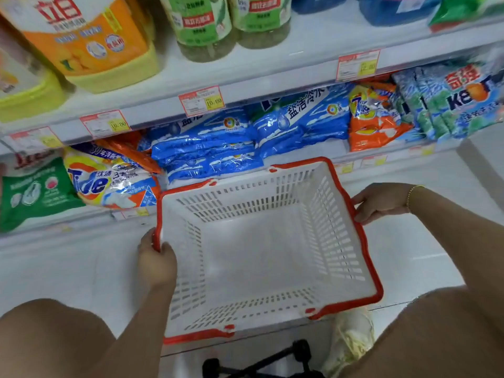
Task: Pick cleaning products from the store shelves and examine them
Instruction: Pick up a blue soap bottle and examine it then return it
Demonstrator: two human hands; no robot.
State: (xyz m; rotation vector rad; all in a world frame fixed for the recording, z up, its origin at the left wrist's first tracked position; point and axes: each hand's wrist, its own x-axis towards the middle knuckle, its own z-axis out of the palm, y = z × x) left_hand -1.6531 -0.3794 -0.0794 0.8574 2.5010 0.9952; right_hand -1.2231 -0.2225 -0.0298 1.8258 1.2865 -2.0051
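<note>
Left grip [156,257] is clasping the red rim of a white basket [335,227] on its left side; right grip [379,203] is curling round the rim on the opposite side. Both are holding the basket in front of the shelves [245,75]. Blue detergent bags [207,148] are lying stacked on the lower shelf just beyond the basket, a Tide bag [109,184] is resting to their left, and an orange-labelled bottle [90,42] is standing on the shelf above.
</note>
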